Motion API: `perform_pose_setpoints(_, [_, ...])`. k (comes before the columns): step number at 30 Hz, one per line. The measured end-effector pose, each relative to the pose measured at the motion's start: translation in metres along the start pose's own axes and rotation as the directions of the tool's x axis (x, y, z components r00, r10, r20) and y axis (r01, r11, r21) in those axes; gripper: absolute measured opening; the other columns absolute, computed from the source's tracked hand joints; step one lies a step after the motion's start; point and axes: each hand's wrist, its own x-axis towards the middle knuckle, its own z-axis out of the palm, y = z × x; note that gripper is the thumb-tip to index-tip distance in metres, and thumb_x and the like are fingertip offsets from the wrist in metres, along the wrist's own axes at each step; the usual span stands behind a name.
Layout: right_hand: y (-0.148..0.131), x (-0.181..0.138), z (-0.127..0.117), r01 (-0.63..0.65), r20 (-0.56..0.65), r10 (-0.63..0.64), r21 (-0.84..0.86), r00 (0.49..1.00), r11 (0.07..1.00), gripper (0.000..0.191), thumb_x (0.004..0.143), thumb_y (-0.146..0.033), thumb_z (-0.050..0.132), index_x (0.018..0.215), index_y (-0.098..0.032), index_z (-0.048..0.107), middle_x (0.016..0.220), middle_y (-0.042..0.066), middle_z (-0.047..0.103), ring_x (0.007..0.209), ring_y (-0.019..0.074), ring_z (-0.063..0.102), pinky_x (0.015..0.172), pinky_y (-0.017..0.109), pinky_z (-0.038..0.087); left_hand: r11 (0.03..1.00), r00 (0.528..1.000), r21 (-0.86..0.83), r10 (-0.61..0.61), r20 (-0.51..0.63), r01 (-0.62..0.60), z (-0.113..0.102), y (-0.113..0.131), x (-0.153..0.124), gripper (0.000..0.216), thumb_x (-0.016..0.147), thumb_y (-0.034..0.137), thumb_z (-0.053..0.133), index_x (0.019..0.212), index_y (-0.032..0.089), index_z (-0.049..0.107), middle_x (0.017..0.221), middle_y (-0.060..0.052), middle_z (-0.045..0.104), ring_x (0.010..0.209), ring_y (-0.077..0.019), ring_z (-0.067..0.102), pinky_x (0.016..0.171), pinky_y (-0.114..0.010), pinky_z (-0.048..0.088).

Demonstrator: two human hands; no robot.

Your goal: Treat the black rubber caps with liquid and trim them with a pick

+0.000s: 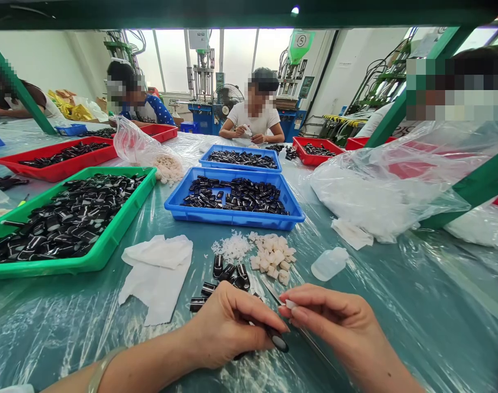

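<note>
My left hand (228, 327) is closed around a small glossy black part (279, 341) whose pale oval end faces right. Between the thumb and fingers of my right hand (334, 322) is a small white piece (290, 304), close to the left fingertips. Metal tweezers (316, 345) lie slanted on the table under and between both hands. Just beyond my left hand sit several loose black parts (218, 266). Behind them are a heap of small white pieces (233, 246) and a pile of cream-coloured chunks (273, 256).
A white cloth (161, 273) lies left, a translucent bottle (329, 264) right. Green (89, 266) and blue (234, 219) trays hold black parts. Red trays (54, 173) stand farther off. A clear plastic bag (379, 202) rests beside a green post (478, 183). Co-workers (252, 109) sit opposite.
</note>
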Motion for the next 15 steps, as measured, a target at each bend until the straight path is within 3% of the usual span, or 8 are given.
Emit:
perform_pose_setpoints(8, [-0.0006,-0.0013,-0.0009,-0.027,-0.013,0.027,-0.012,1.000,1.000,0.005,0.063,-0.022,0.073,0.068,-0.021,0.072,0.061,0.001,0.064,0.053,0.0127,0.060,0.048,0.019,0.049,1.000,1.000,-0.005,0.006,0.008,-0.006,-0.0003,0.0001,0.0006,0.020,0.062,0.008,0.068,0.079,0.015,0.074,0.076,-0.008,0.071,0.067,-0.0140,0.060,0.062,-0.021,0.044])
perform_pose_setpoints(15, [-0.0053,-0.0007,0.0000,0.073,0.008,-0.073,-0.089,0.997,0.993,0.002,0.065,-0.021,0.070,0.065,-0.021,0.072,0.060,0.001,0.059,0.055,0.0103,0.053,0.050,0.018,0.044,0.994,0.997,-0.071,-0.081,0.006,0.081,0.0001,-0.0010,0.0018,0.019,0.059,0.012,0.072,0.078,0.013,0.074,0.071,-0.007,0.071,0.059,-0.0087,0.059,0.055,-0.014,0.044])
